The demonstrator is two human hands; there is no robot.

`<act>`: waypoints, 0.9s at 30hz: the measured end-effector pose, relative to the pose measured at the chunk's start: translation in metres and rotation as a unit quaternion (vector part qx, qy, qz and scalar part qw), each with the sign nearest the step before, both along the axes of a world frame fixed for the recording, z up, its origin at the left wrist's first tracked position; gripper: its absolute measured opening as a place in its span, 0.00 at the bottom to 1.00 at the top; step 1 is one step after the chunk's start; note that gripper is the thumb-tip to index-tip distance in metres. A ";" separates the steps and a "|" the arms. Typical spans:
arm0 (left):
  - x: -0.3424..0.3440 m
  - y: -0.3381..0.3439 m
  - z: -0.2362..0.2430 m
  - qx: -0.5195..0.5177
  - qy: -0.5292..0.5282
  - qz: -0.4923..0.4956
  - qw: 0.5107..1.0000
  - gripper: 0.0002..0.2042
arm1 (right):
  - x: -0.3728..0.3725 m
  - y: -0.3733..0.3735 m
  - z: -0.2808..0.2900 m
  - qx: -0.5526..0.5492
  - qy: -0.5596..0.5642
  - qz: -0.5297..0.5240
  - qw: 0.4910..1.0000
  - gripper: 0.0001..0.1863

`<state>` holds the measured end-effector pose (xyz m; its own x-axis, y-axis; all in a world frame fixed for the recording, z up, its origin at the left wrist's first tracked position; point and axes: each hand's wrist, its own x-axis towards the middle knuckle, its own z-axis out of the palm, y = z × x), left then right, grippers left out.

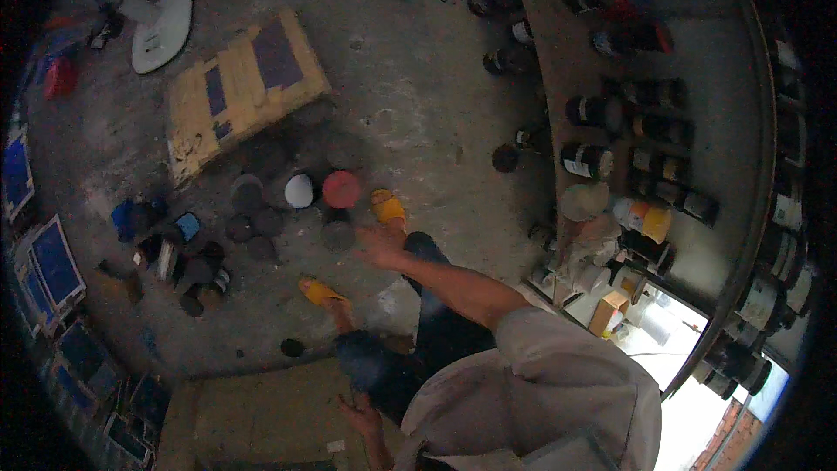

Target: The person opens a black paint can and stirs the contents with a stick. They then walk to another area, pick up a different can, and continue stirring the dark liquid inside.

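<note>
My right hand (379, 246) is stretched over the floor, fingers extended and apart, at the edge of a dark grey round container (338, 235); I cannot tell whether it touches it. A red-topped round container (342, 188) and a white-topped one (299, 191) stand just beyond, with several dark round containers (266, 220) to their left. My left hand (356, 412) is low in the view with spread fingers, holding nothing, above a tan board or sheet (218, 419). My feet in yellow slippers (386, 205) are beside the containers.
A pale wooden panel (196, 100) and a white curved object (161, 30) lie farther off. Shelves of cans and jars (588, 159) line the right side, beside a bright opening (663, 340). Blue-faced frames (57, 257) lean at the left, near more clustered containers (161, 262).
</note>
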<state>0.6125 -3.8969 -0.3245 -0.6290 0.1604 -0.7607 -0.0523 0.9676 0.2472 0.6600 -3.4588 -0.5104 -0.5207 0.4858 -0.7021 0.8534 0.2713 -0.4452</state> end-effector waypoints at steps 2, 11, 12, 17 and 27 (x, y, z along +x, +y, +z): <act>0.006 0.012 -0.005 -0.040 0.015 -0.015 0.999 0.42 | -0.001 0.015 -0.010 -0.020 0.007 0.027 0.999 0.36; -0.027 0.125 -0.143 0.092 0.035 0.014 0.995 0.41 | -0.020 0.082 -0.132 0.084 0.015 -0.063 0.994 0.45; -0.027 0.131 -0.162 0.085 0.033 0.033 0.995 0.40 | -0.025 0.092 -0.146 0.071 -0.015 -0.048 0.996 0.48; -0.035 0.173 -0.232 0.170 0.123 0.014 0.978 0.38 | -0.082 0.101 -0.175 0.224 0.007 -0.125 0.966 0.57; -0.081 0.254 -0.288 0.281 0.135 0.118 0.943 0.34 | -0.127 0.128 -0.208 0.207 -0.107 -0.174 0.957 0.63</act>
